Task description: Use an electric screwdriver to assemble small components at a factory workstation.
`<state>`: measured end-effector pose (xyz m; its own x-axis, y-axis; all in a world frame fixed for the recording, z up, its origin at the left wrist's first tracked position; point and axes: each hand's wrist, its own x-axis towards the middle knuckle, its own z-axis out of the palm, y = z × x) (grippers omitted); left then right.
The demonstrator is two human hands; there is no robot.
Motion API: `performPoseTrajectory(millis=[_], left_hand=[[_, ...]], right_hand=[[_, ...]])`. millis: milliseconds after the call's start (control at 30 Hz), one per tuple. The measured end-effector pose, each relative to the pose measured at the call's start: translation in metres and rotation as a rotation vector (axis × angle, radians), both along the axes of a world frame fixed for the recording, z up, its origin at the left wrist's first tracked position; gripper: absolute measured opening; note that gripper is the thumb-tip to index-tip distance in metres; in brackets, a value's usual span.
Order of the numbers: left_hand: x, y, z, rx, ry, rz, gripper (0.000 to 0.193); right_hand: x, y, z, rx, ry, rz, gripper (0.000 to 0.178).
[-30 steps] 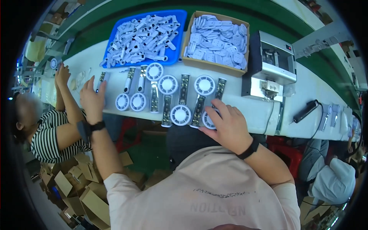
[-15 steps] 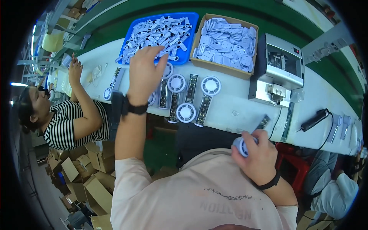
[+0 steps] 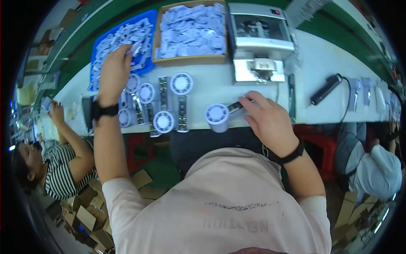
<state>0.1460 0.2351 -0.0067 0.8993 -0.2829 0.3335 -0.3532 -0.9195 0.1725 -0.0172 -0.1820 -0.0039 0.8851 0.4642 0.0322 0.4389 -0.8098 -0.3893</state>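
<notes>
My left hand (image 3: 115, 70) reaches over the near side of a blue tray (image 3: 154, 63) heaped with slim white plastic parts with dark ends. Its fingers are closed on a white plastic part (image 3: 135, 49). At the table's front edge, my right hand (image 3: 270, 125) grips the handle end of a small handheld fan (image 3: 217, 115). That fan lies with its round white head to the left and a bare circuit board along its handle. Several similar fans, such as one with its head upward (image 3: 181, 84), lie between the two hands, their boards showing.
A cardboard box (image 3: 190, 61) of white plastic covers stands right of the tray, then a grey machine (image 3: 262, 44). Farther right are a black electric screwdriver (image 3: 325, 89) with a cable and several bagged parts. A co-worker in stripes (image 3: 69, 169) sits at left, another person (image 3: 374, 165) at right.
My left hand, spread before, has closed on a white part at the tray. My right hand has brought the fan from near my body onto the table edge. The whole view has shifted.
</notes>
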Motion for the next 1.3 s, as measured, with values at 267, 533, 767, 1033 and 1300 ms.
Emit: performPoseTrajectory(millis=[267, 533, 767, 1033, 1300], left_hand=[[-0.156, -0.138, 0.045, -0.642, 0.398, -0.240, 0.023], [-0.161, -0.189, 0.015, -0.821, 0.507, -0.140, 0.016], [-0.152, -0.203, 0.030, -0.755, 0.669, -0.267, 0.022], [-0.147, -0.184, 0.020, -0.412, 0.283, -0.384, 0.038], [-0.146, -0.200, -0.012, -0.305, 0.248, -0.425, 0.034]], right_hand=[[-0.001, -0.009, -0.004, 0.017, -0.191, 0.116, 0.038], [0.002, -0.019, -0.018, 0.252, -0.155, 0.038, 0.046], [0.004, -0.018, 0.004, 0.542, -0.149, 0.084, 0.037], [0.012, -0.014, -0.009, 0.282, -0.056, 0.139, 0.026], [0.021, -0.012, -0.024, 0.322, -0.067, 0.168, 0.023]])
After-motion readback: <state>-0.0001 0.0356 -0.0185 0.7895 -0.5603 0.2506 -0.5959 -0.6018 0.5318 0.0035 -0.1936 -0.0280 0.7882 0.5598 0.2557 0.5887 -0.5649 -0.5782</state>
